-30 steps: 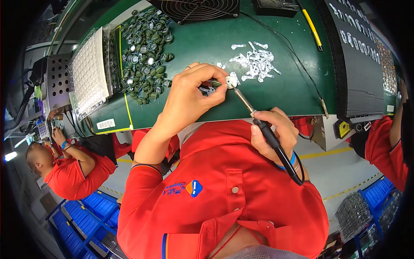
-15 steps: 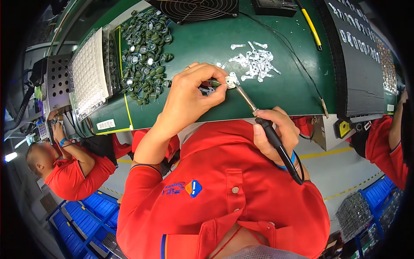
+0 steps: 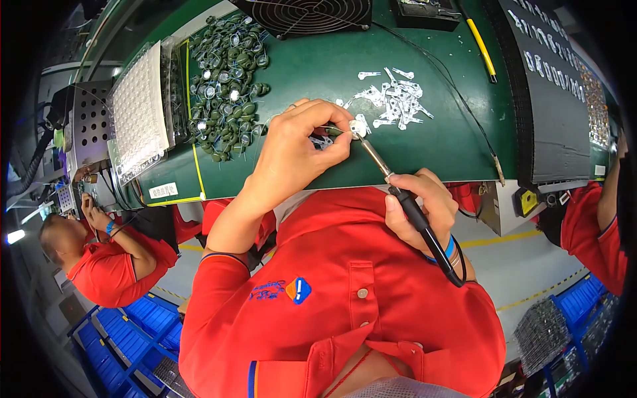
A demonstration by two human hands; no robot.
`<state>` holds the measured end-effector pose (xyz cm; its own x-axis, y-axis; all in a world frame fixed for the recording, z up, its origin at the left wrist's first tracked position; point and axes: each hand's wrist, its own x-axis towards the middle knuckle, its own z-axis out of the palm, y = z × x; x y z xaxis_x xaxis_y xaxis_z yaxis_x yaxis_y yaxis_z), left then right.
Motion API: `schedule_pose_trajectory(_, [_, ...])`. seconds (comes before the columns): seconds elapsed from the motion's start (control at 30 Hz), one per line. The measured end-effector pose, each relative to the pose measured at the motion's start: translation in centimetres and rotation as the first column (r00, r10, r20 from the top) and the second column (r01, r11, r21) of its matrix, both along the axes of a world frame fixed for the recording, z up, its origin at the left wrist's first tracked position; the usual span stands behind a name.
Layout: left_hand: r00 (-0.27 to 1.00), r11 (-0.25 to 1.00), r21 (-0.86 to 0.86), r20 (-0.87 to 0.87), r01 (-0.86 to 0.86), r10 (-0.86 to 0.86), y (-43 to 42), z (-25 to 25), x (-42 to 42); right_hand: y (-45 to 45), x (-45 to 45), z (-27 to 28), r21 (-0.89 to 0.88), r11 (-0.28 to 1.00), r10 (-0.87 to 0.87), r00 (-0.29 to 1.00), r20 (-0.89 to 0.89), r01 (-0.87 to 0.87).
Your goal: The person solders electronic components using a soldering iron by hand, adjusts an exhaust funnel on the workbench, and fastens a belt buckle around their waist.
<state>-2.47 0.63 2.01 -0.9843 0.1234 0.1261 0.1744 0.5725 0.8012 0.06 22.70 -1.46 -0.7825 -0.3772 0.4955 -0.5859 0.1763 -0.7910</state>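
Note:
My left hand (image 3: 298,139) is closed, thumb and forefinger pinching a small white part (image 3: 359,126) above the green bench. Thin wires run by these fingers, and a dark green piece is partly hidden behind them. My right hand (image 3: 430,209) grips a soldering iron (image 3: 417,219) by its black handle. The iron's metal tip meets the white part or rests very close to it; contact is too small to tell. Just beyond lies a loose pile of white key-shaped pieces (image 3: 401,103). Left of my left hand is a heap of dark green round parts (image 3: 229,83) with thin wires.
A black fan (image 3: 302,14) stands at the bench's far edge. White bubbled trays (image 3: 136,109) are stacked at left. A yellow pen-like tool (image 3: 481,50), a cable (image 3: 458,86) and a dark grey panel (image 3: 551,99) lie to the right. Co-workers in red sit at both sides.
The soldering iron and my right hand have shifted slightly left. My left hand stays nearly in place, still pinching the white part. The co-worker's hands at left moved a little.

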Motion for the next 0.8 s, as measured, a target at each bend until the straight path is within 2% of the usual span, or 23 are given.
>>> schedule_pose_trajectory(0.13, [1.0, 1.0, -0.006, -0.007, 0.006, -0.006, 0.1, 0.0, 0.0, -0.3, 0.2, -0.3, -0.075, 0.996, -0.057, 0.998, 0.005, 0.058])
schedule_pose_trajectory(0.3, [1.0, 1.0, -0.003, 0.001, 0.002, -0.002, 0.1, 0.1, 0.0, -0.2, 0.2, 0.1, -0.037, 0.996, -0.074, 0.997, 0.034, 0.076])
schedule_pose_trajectory(0.4, [1.0, 1.0, -0.012, -0.003, -0.001, 0.001, 0.0, 0.1, 0.1, -0.5, 0.5, 0.7, -0.071, 0.988, -0.123, 0.977, 0.176, 0.137])
schedule_pose_trajectory(0.43, [1.0, 1.0, -0.018, -0.008, -0.005, 0.005, 0.0, 0.0, 0.1, -0.5, 0.4, 0.9, -0.07, 0.988, -0.125, 0.977, 0.175, 0.138])
schedule_pose_trajectory(0.57, [0.999, 0.999, -0.034, -0.015, -0.031, 0.03, -0.2, 0.4, 0.6, -1.2, -0.7, 1.3, 0.018, 0.996, -0.092, 0.974, 0.206, 0.091])
schedule_pose_trajectory(0.67, [0.999, 0.997, -0.065, 0.001, -0.049, 0.049, -0.7, 1.1, 1.3, -2.7, -2.5, 1.1, 0.084, 0.98, -0.174, 0.982, -0.072, 0.179])
schedule_pose_trajectory(0.7, [0.998, 0.994, -0.091, 0.013, -0.057, 0.058, -1.0, 1.5, 1.5, -2.9, -3.0, 0.9, 0.081, 0.98, -0.174, 0.982, -0.074, 0.18])
schedule_pose_trajectory(0.8, [0.999, 0.985, -0.17, -0.006, -0.04, 0.039, -2.0, 1.6, 2.1, -3.3, -3.8, 0.6, 0.279, 0.94, -0.16, 0.976, -0.148, 0.197])
